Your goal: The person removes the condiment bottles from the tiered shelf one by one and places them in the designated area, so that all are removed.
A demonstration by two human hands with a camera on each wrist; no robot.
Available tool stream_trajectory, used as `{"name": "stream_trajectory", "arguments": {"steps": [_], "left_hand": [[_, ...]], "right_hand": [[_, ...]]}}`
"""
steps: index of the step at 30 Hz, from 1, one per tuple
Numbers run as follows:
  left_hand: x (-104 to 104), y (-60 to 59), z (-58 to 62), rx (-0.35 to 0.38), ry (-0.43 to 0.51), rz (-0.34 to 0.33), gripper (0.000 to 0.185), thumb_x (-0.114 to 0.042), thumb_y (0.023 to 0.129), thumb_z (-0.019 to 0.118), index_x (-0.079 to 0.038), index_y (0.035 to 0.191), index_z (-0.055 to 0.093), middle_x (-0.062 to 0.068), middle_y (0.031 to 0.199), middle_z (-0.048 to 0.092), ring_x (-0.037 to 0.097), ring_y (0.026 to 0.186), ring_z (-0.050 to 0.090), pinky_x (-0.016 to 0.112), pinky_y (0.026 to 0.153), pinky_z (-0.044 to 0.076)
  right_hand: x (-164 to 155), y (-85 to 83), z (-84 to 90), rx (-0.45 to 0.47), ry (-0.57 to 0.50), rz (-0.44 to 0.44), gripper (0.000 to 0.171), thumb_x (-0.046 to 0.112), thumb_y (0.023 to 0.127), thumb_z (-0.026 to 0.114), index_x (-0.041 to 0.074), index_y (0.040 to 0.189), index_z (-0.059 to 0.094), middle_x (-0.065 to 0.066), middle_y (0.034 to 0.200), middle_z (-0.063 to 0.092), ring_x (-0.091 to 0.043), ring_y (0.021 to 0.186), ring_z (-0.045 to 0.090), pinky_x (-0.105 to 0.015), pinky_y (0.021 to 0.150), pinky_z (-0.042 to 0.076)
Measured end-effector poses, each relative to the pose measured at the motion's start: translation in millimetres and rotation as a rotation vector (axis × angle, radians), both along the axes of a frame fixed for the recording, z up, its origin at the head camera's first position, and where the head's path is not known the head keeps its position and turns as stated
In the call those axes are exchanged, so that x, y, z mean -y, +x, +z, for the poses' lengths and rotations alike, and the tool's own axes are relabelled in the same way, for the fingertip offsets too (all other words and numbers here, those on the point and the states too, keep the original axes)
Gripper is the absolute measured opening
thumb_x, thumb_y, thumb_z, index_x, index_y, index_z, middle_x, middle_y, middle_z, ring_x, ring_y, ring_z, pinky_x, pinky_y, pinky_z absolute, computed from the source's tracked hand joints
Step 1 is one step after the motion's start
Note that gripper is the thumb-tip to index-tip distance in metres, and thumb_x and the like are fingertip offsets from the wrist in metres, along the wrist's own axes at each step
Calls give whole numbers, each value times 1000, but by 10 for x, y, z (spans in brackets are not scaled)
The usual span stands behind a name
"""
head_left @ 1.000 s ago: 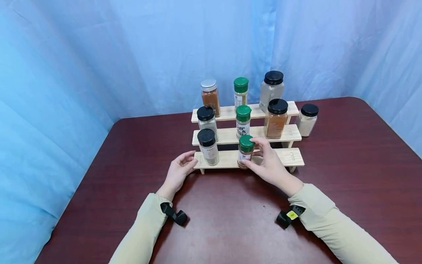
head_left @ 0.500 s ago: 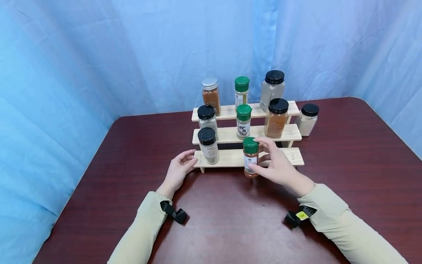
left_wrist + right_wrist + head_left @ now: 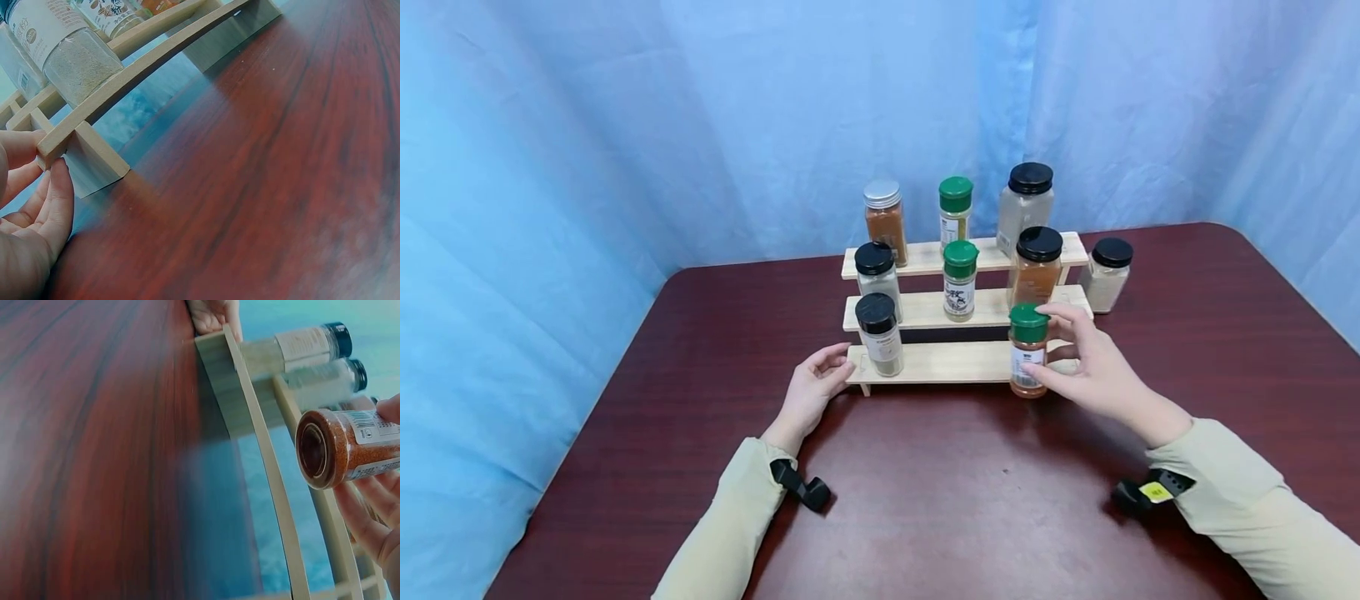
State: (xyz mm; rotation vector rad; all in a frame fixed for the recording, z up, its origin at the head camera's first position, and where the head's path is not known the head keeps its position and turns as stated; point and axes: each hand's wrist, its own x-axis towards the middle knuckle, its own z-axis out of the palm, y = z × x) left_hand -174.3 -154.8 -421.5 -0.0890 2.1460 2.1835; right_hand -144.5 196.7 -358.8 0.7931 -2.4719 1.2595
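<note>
My right hand point(image 3: 1093, 367) grips a small spice jar point(image 3: 1027, 358) with a green lid and reddish-orange contents, fingers on one side and thumb across the label. The jar's base point(image 3: 314, 450) shows in the right wrist view, off the wood, in front of the lowest step's right part. At the left end of that step, my left hand point(image 3: 811, 385) pinches the corner of the three-step wooden spice rack point(image 3: 955, 363) between thumb and fingers. Beside this hand, a black-lidded jar point(image 3: 882, 343) of pale powder stands on the lowest step.
On the middle step are a black-lidded jar point(image 3: 877, 275), a green-lidded jar point(image 3: 959, 283) and an orange-filled jar point(image 3: 1036, 271). The top step bears a silver-lidded jar point(image 3: 886, 225), another green-lidded jar point(image 3: 955, 212) and a large jar point(image 3: 1024, 212). One jar point(image 3: 1107, 279) stands right of the rack.
My right hand has lifted the green-lidded jar off the middle of the lowest step and carried it right. The left hand has kept its hold on the rack's end.
</note>
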Motion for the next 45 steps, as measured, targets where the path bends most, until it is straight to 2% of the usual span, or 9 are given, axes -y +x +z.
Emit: {"name": "stream_trajectory", "arguments": {"steps": [7, 9, 16, 21, 23, 30, 35, 40, 45], "left_hand": [[-20, 20, -23, 14, 8, 5, 42, 0, 90, 60, 5, 130, 50, -2, 92, 53, 1, 76, 54, 14, 65, 49], [-20, 18, -19, 9, 8, 8, 42, 1, 90, 60, 5, 131, 50, -2, 93, 53, 1, 76, 54, 14, 65, 49], [-36, 13, 2, 7, 12, -6, 41, 1, 90, 59, 5, 130, 51, -1, 92, 54, 1, 76, 54, 14, 66, 49], [-36, 23, 17, 4, 16, 1, 41, 0, 90, 60, 5, 130, 51, 0, 92, 55, 1, 76, 54, 15, 66, 49], [-28, 24, 16, 5, 17, 7, 41, 1, 90, 60, 5, 130, 51, 0, 92, 55, 1, 75, 54, 14, 65, 49], [-3, 18, 11, 5, 18, 8, 41, 3, 90, 57, 6, 131, 50, -2, 91, 53, 0, 75, 54, 13, 65, 49], [5, 24, 10, 5, 12, 11, 41, 1, 90, 58, 5, 131, 51, -2, 91, 54, 0, 75, 54, 13, 65, 48], [-2, 23, 14, 4, 17, 12, 41, 3, 91, 57, 5, 131, 50, -2, 91, 53, 1, 75, 54, 13, 66, 49], [4, 8, 7, -7, 1, 0, 42, -1, 90, 60, 5, 131, 51, -1, 93, 54, 2, 77, 55, 15, 66, 49]], "right_hand": [[-307, 54, -38, -41, 27, -59, 82, -14, 70, 74, 3, 136, 29, 24, 107, 51, 9, 84, 57, -10, 70, 49], [-388, 68, -35, -42, 47, -84, 83, -12, 70, 75, 4, 137, 27, 30, 106, 48, 10, 82, 57, -9, 68, 49], [-657, 102, -64, -51, 90, -137, 86, -11, 70, 76, 4, 139, 27, 18, 106, 52, 17, 85, 53, -3, 70, 45], [-783, 96, -37, -48, 31, -134, 85, -17, 71, 71, 2, 139, 25, 28, 105, 50, 17, 87, 54, -3, 72, 44], [-826, 73, -26, -17, -35, -121, 83, -20, 73, 66, 4, 141, 23, 27, 106, 53, 15, 88, 56, -4, 73, 45], [-1059, -67, -101, 173, -408, -80, 74, -20, 84, 53, 17, 141, 23, 12, 109, 59, 4, 97, 59, -8, 72, 47], [-1166, -130, -139, 229, -610, -4, 70, -21, 85, 49, 19, 136, 24, 5, 106, 59, 1, 93, 62, -11, 69, 50], [-1221, -175, -137, 250, -639, 2, 69, -22, 85, 48, 21, 134, 24, 5, 105, 59, 1, 90, 62, -12, 65, 51], [-1302, -245, -124, 260, -568, -82, 68, -17, 86, 52, 22, 134, 23, 8, 103, 58, 4, 88, 62, -12, 63, 51]]}}
